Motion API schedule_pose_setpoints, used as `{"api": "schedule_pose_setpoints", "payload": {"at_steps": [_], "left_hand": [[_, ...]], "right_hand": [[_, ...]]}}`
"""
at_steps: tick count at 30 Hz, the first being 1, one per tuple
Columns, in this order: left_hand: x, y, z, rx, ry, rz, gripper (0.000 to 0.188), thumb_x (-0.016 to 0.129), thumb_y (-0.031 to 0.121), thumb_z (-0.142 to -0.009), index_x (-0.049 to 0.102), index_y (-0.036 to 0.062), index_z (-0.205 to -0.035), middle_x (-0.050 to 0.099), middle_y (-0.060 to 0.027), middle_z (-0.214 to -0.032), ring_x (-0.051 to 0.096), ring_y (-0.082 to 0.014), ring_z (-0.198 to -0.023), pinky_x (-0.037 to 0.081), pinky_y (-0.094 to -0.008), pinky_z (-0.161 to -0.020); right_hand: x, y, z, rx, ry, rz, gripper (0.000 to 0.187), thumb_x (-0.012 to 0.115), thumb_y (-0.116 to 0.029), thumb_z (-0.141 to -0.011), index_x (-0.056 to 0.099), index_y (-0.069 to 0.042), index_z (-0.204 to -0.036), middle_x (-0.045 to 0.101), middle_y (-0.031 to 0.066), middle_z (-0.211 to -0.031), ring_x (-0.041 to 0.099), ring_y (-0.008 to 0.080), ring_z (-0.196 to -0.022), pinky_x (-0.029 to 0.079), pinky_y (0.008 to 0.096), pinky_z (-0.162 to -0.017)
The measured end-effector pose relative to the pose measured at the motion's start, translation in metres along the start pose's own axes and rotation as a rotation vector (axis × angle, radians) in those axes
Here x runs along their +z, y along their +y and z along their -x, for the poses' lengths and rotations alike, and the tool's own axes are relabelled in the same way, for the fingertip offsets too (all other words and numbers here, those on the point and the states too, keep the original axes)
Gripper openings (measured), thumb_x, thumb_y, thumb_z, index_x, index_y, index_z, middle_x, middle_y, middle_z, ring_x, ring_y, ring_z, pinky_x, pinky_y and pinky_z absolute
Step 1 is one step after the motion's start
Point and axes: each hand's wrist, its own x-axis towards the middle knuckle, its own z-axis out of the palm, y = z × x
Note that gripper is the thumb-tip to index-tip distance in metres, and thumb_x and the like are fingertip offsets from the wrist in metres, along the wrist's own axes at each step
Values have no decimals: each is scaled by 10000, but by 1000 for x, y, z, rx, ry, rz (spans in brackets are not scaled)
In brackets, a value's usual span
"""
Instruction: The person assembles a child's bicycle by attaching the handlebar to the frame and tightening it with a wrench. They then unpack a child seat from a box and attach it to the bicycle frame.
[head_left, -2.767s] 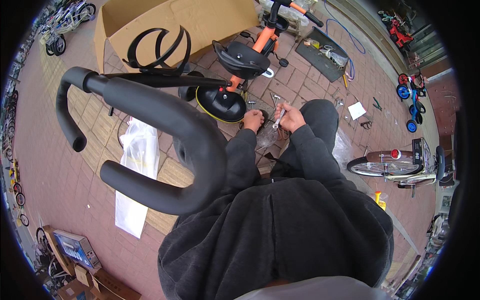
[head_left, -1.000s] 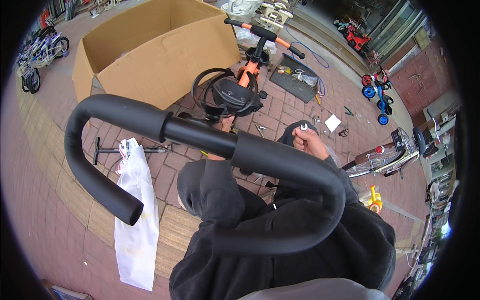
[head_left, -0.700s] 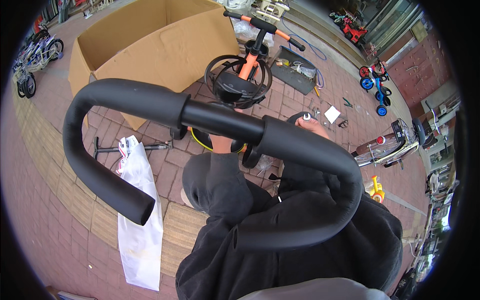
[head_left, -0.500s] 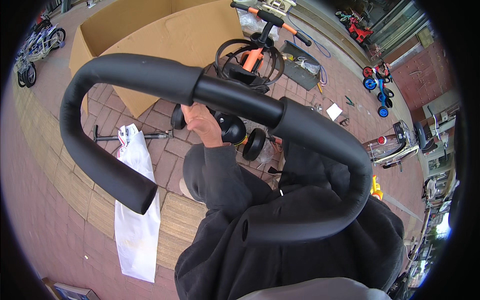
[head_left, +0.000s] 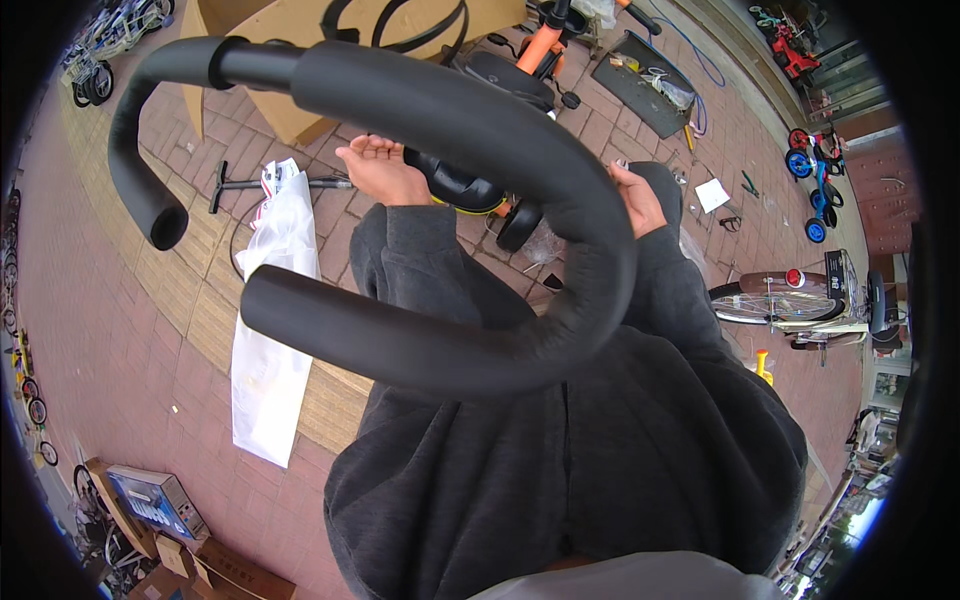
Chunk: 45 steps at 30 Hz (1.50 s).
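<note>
1. Change: view has swung; your left hand (head_left: pixel 388 176) was partly under the black padded bar (head_left: pixel 440 110) half a second ago, now it's out in the clear. Right hand (head_left: pixel 640 198) was hidden, now back in sight beside the bar's bend.
2. Meaning: probably a pause between grips; nothing looks tightened or fitted at this instant.
3. Left fingers: spread, slightly curled, palm up, nothing visible in them. Just left of the black rounded part with yellow edging (head_left: pixel 462 190); contact can't be told.
4. Right fingers: bent, partly covered by the bar. Small pale bit at the tips, maybe a tool end; can't tell grip or opening.
5. Trike: orange frame (head_left: pixel 541 48) beyond your hands, black wheel (head_left: pixel 519 226) between them; bar looms nearest you, neither hand visibly gripping it.
</note>
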Motion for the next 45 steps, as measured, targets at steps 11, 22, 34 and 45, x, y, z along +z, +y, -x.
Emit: {"api": "schedule_pose_setpoints", "payload": {"at_steps": [11, 22, 34, 45], "left_hand": [[-39, -135, 142, -1310, -556, 764, 446, 370, 399, -942, 519, 15, -1112, 554, -106, -1073, 505, -236, -987, 396, -353, -908], [-66, -254, 27, -642, -247, -1071, 186, 548, 132, -855, 563, 4, -989, 619, -58, -889, 607, -228, -794, 487, -318, -735], [-109, -324, -32, 316, -1005, -2280, 232, 609, 95, -722, 543, -21, -912, 568, -226, -905, 524, -414, -918, 401, -472, -811], [-94, -321, -25, 776, -1111, -2229, 152, 612, 74, -735, 557, -28, -833, 589, -210, -839, 553, -408, -844, 435, -463, -722]], "right_hand": [[-1, 52, -53, -67, -271, 415, 130, 532, -119, -868, 580, -12, -812, 579, 46, -745, 527, 106, -653, 411, 219, -556], [-139, 76, -287, 25, 510, 18, 221, 567, -246, -864, 583, -26, -849, 612, 61, -752, 525, 140, -612, 397, 285, -522], [-241, 137, -364, 5, 928, 479, 224, 668, -208, -722, 616, 10, -713, 625, 125, -740, 576, 226, -675, 441, 357, -611], [-192, 97, -325, 30, 602, -118, 129, 557, -4, -724, 612, 9, -841, 599, 80, -770, 569, 193, -686, 458, 268, -631]]}}
